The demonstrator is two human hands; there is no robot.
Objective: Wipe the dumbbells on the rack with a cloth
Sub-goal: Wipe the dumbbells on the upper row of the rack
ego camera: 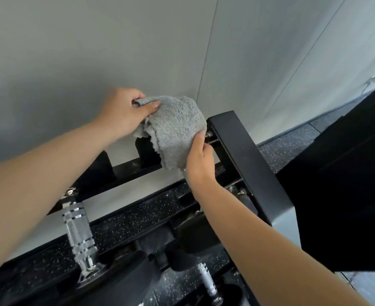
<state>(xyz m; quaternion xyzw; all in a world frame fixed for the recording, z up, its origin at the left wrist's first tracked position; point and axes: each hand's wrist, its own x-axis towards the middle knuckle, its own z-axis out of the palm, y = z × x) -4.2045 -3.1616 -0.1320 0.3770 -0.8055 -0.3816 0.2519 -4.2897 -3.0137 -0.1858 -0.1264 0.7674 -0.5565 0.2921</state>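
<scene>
Nearest: large dumbbell (pixel 80 235) and a second dumbbell (pixel 207 281) are racked low, untouched. Above them, the grey cloth (pixel 177 129) is pinched at its lower edge by the right grip (pixel 201 160) and at its top corner by the left grip (pixel 122 113), beside the rack (pixel 248 164) upright. Advised: cloth is bunched, then wrapped round the knurled handle.

No legible text or labels anywhere.

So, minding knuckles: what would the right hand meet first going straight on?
The right hand would probably meet only the cloth it holds; the rack's black post stands beside that line, depth unclear.
</scene>
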